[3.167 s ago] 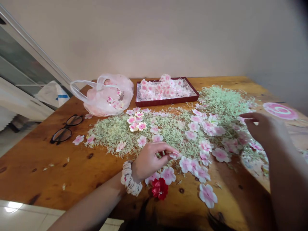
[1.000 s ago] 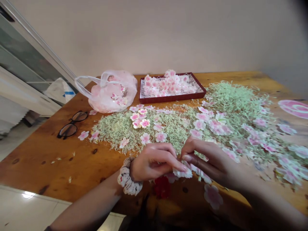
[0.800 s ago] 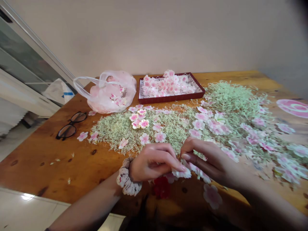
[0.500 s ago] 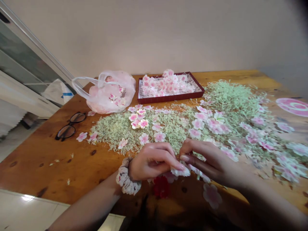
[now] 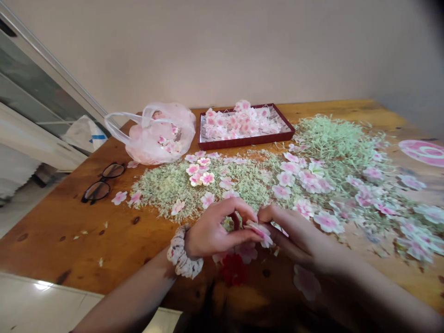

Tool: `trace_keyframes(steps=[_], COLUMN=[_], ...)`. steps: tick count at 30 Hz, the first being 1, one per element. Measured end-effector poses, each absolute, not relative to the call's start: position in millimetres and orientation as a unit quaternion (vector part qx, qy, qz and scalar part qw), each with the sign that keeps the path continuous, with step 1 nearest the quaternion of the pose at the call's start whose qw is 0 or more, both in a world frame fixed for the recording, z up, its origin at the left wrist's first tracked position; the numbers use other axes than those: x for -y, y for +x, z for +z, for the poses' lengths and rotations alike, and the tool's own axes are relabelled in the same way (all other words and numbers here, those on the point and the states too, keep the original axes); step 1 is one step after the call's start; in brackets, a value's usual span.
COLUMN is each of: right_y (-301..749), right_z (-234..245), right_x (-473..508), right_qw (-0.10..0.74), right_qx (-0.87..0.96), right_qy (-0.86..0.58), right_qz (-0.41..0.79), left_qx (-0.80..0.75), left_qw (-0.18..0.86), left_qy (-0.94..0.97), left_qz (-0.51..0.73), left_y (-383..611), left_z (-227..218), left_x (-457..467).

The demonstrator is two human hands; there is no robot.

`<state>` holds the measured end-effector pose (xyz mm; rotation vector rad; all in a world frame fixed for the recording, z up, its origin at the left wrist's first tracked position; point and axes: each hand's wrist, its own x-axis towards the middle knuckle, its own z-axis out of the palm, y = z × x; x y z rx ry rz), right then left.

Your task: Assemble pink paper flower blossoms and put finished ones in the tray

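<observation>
My left hand (image 5: 218,231), with a pale scrunchie (image 5: 184,253) round its wrist, pinches a pink and white artificial flower (image 5: 261,232) between thumb and fingers. Meeting it from the other side, my right hand (image 5: 293,231) has its fingers closed at the same flower's edge; its fingertips are partly hidden. Below the hands, a red flower (image 5: 233,269) and pale pink petals lie on the wooden table (image 5: 114,245). Just beyond the hands spread pale green plastic stamens or stems (image 5: 166,185) with loose pink flowers (image 5: 201,172) on top.
A dark red box lid (image 5: 246,140) full of pink flowers stands near the wall. Left of it sits a translucent plastic bag (image 5: 156,138) with flowers inside. Glasses (image 5: 103,182) lie at the left, a green heap (image 5: 336,141) and a pink round fan-like disc (image 5: 421,152) at the right.
The flower between my hands has turned, so its pink face now shows. My left fingers have rounded into a pinch, and my right hand has shifted slightly downward.
</observation>
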<state>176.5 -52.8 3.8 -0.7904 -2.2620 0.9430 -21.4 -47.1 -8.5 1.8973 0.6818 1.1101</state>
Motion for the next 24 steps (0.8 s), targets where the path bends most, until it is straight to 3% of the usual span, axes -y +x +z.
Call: trace_keyframes(steps=[5,15,20,24], right_y=[174,173,179,186], right_z=[4,-7,-4,0], right_x=[55,51,45,38], right_qw=[0.300,0.297,0.303,0.303], right_qx=[0.850,0.844,0.834,0.831], right_qy=[-0.278,-0.291,-0.328,-0.323], right_qz=[0.331,0.338,0.324,0.335], left_qx=[-0.295,-0.328,-0.287,-0.338], left_qw=[0.476,0.455,0.383,0.240], left_qy=[0.707,0.714,0.780,0.789], left_qz=[0.431,0.419,0.403,0.454], left_y=[-22,-22,-28,-45], left_z=[-10,-22,-11,4], left_x=[48,46,36,27])
